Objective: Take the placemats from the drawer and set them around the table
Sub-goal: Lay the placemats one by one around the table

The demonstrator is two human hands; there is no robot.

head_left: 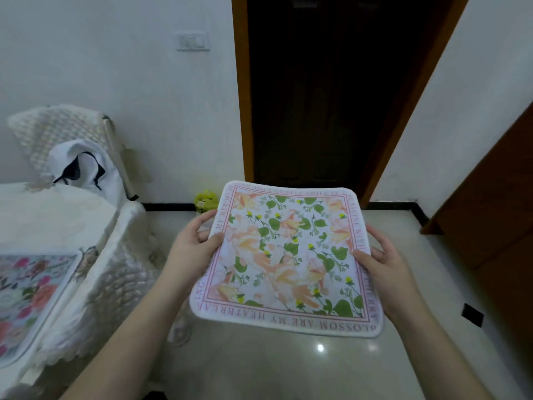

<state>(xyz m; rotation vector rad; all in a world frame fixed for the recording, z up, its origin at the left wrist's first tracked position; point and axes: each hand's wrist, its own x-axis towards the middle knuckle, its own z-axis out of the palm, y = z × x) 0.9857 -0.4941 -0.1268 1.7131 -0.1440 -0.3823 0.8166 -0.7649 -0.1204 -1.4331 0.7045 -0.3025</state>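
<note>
Floral placemat (pixel 285 259) held flat in the air over bare shiny floor (pixel 288 368), out in front of a dark doorway (pixel 311 90). Table (pixel 52 215) with white lace cloth sits to the left, its near corner just beside the left forearm; open floor to the right up to a brown wooden panel (pixel 496 226). A second placemat (pixel 26 295), pink and blue flowers, lies on the table at its near edge.

Left hand (pixel 191 246) grips the held mat's left edge: thumb on top, fingers curled beneath. Right hand (pixel 386 267) grips the right edge likewise, thumb on top.

Chair (pixel 66 145) draped in cloth behind the table.
</note>
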